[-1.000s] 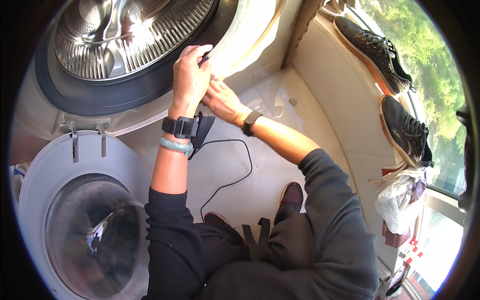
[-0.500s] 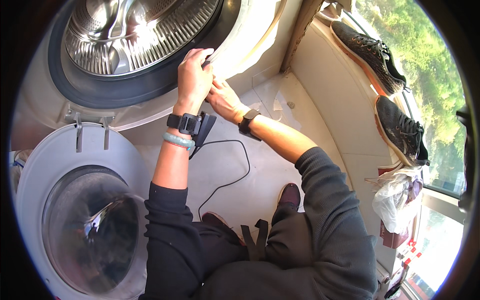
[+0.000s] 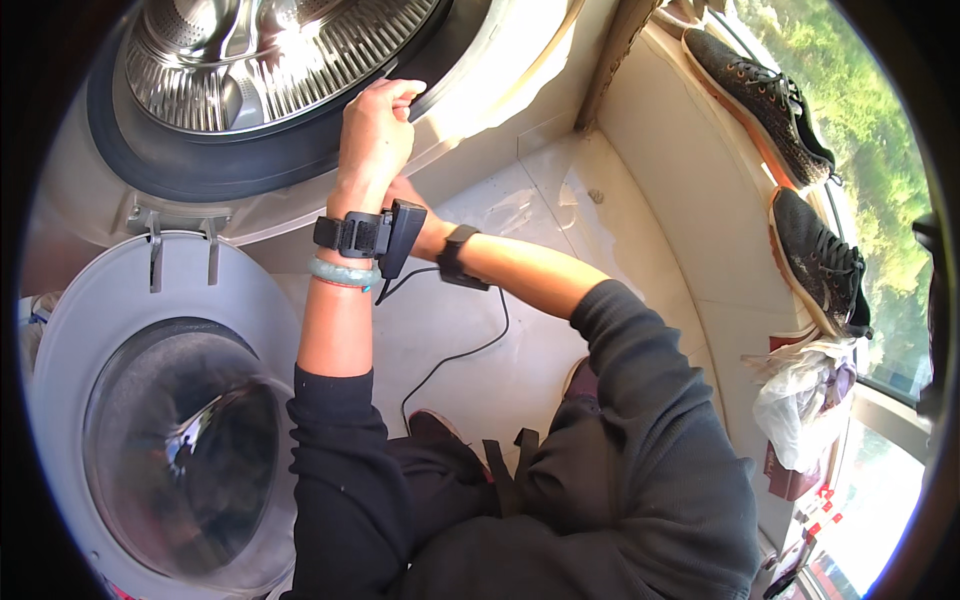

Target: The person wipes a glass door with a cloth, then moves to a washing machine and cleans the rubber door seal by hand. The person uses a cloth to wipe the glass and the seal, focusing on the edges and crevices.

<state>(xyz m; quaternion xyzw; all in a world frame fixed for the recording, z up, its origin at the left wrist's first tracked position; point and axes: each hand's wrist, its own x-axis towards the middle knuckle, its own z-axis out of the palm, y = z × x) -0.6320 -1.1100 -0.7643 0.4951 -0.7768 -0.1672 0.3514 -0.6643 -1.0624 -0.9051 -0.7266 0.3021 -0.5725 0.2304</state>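
Note:
Above me is a front-loading washing machine (image 3: 455,165) with a dark grey rubber door seal (image 3: 230,180) round its shiny metal drum (image 3: 260,95). My left hand (image 3: 375,138) is at the seal's lower right, fingers curled and closed against it; what they grip, if anything, is hidden. My right hand (image 3: 425,232) reaches in behind my left wrist, below the seal; its fingers are hidden there. A black strap with a block-shaped device (image 3: 401,240) and a pale green bangle (image 3: 342,272) are on my left wrist. A black band (image 3: 455,255) circles my right wrist.
The round washer door (image 3: 240,290) hangs wide at left on its hinges. A black cable (image 3: 465,352) lies over the tiled floor (image 3: 440,390). Dark sneakers (image 3: 765,105) stand on the right ledge by the window, near a white plastic bag (image 3: 800,405).
My left hand has moved slightly up and left along the seal. The right hand has drawn left and down, and its fingers have passed out of sight behind the left wrist.

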